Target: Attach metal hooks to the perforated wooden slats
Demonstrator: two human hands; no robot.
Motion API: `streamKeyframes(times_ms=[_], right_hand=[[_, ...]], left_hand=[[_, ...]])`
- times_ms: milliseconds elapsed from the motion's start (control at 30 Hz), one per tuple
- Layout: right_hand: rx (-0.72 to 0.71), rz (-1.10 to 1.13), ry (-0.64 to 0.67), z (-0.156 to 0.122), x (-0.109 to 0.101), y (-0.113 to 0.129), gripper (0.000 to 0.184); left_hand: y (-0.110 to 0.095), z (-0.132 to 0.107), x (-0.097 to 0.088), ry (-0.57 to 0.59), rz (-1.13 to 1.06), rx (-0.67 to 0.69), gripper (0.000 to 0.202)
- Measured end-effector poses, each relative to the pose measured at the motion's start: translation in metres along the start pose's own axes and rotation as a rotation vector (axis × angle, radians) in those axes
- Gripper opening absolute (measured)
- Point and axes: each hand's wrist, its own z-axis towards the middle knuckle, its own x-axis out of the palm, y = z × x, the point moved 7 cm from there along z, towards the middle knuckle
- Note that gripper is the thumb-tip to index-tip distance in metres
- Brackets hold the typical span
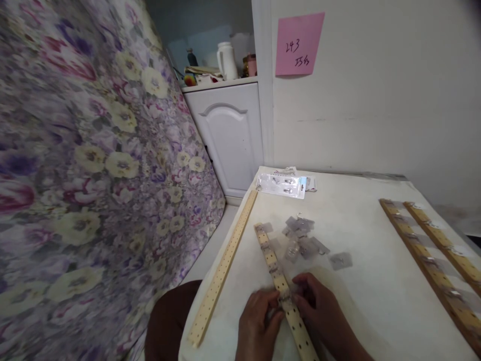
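A pale perforated strip [271, 258] lies lengthwise in front of me, with several small metal hooks with clear plastic backings fixed along its far half. My left hand [259, 321] grips it from the left, thumb and index finger closed at its edge by one metal hook [284, 296]. On the opposite edge, my right hand [317, 308] has its fingers curled around the strip at that same hook. Fingertips partly cover the hook's ends. Just beyond the right hand lies a loose pile of clear-backed hooks [300, 240], with a single clear-backed hook [341, 260] apart from it.
A bare perforated strip [225, 265] runs along the table's left edge. Two strips with hooks [424, 250] lie at the right. Blister packaging [281, 185] sits at the far edge of the white table [361, 311]. A floral curtain [112, 200] hangs on the left.
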Motion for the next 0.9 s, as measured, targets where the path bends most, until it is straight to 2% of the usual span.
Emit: streamKeyframes(times_ms=[433,667,900], right_hand=[[0.01,0.006,-0.002,-0.0009,0.0009,0.0031,0.02],[-0.044,0.03,-0.001,-0.0018,0.0023,0.0047,0.028],[-0.1,-0.005,0.012,-0.0035,0.0029,0.0101,0.02]], left_hand=[[0.0016,-0.0004,0.0021,0.019,0.013,0.003,0.019],[0.0031,-0.0019,0.0032,0.02,-0.006,-0.014,0.019],[0.002,-0.0019,0.0031,0.027,-0.031,-0.02,0.02]])
